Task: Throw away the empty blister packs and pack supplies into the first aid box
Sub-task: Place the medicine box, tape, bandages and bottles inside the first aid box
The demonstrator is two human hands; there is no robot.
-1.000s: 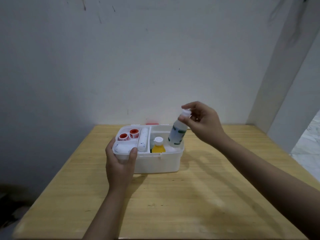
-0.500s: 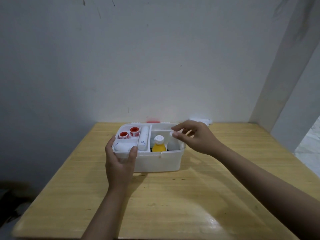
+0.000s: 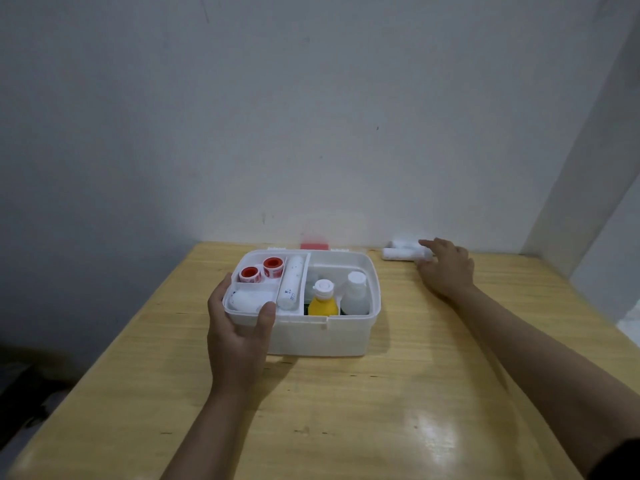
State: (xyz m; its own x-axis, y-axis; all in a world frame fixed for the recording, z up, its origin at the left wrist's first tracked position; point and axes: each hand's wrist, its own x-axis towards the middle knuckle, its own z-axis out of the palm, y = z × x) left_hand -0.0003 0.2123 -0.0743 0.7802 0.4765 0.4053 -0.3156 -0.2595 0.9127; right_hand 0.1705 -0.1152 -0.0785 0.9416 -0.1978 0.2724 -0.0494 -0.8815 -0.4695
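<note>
With the first aid box [image 3: 322, 336] steadied in the left hand [image 3: 239, 337], whose grip is clamped on its corner, the white rolls [image 3: 403, 252] by the wall are best gathered together by the right hand [image 3: 445, 268], its grip apart and just touching them.

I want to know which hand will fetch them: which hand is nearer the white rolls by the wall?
Right. The right hand reaches the white rolls, its fingers at them; the left hand grips the first aid box, far off.

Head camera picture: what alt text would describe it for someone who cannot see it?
A person's right hand reaches for white rolls at the back of a wooden table, while the left hand grips an open white first aid box holding bottles and tape.
</note>
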